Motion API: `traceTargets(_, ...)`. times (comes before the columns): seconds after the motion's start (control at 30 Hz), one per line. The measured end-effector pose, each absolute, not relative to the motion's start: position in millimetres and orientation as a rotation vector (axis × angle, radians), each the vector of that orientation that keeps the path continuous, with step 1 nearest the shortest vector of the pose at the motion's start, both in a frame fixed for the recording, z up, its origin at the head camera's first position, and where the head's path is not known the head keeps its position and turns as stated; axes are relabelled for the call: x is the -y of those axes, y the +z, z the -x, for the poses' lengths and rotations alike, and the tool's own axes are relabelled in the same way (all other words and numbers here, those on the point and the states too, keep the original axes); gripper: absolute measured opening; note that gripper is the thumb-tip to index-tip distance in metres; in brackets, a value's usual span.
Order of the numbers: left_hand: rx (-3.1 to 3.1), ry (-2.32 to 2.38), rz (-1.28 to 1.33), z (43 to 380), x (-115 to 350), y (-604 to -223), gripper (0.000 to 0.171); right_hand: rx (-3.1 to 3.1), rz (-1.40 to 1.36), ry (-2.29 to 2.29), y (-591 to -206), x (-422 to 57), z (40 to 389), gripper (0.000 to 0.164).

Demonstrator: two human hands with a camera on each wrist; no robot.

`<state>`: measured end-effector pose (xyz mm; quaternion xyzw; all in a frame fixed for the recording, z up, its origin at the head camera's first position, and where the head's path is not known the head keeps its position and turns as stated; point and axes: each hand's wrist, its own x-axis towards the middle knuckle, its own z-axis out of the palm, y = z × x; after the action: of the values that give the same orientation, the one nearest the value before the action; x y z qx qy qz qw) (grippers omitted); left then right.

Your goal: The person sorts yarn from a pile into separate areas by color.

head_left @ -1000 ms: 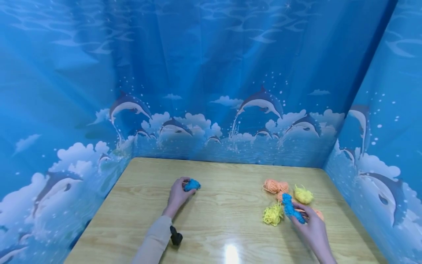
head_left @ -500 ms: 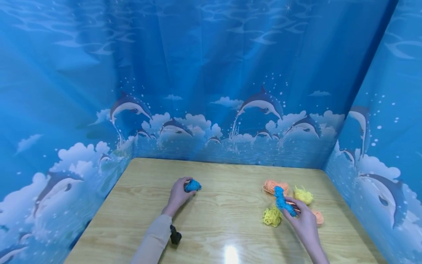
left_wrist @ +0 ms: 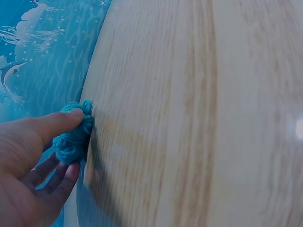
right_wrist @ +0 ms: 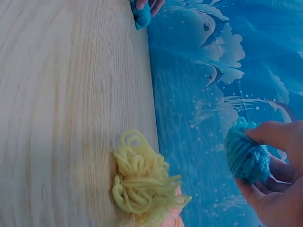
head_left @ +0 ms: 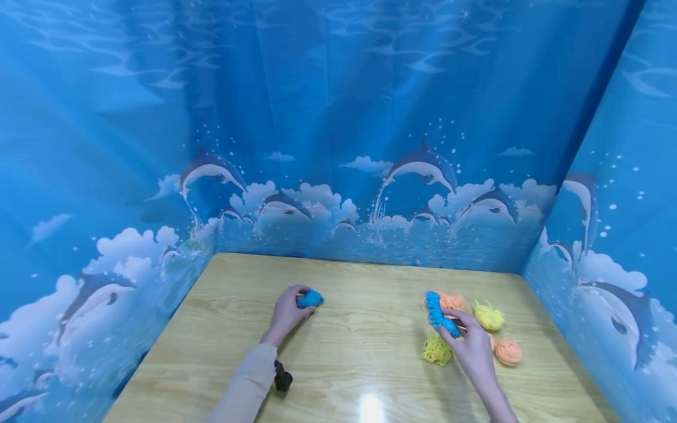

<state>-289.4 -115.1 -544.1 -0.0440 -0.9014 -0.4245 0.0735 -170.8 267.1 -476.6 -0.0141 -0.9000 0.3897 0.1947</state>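
Note:
On the left part of the table, my left hand (head_left: 287, 314) grips a small blue yarn bundle (head_left: 311, 298). The left wrist view shows the thumb on one side of that bundle (left_wrist: 75, 135) and fingertips on the other. My right hand (head_left: 472, 346) pinches a longer blue yarn bundle (head_left: 436, 311), raised above the table among other yarn. Thumb and fingers press its sides in the right wrist view, where the bundle (right_wrist: 246, 151) is apart from the tabletop. Peach yarn (head_left: 452, 301) lies partly hidden behind it. Close by is a yellow yarn bundle (head_left: 436, 351).
Another yellow bundle (head_left: 489, 316) and a peach yarn ball (head_left: 508, 352) lie right of my right hand. The wooden table (head_left: 359, 329) meets a blue dolphin-print curtain (head_left: 328, 176) at its back edge. A black device (head_left: 282, 377) sits at my left wrist.
My right hand has moved left and toward the table's back, carrying its blue yarn bundle and uncovering the peach ball on the right. The left hand stays almost still.

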Motion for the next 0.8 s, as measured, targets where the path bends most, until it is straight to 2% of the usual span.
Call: traceTargets(0.8, 2.679, -1.312, 0.082, 286, 113, -544, 0.045, 2.494, -0.061, 1.258, -479, -206, 211, 0.043)
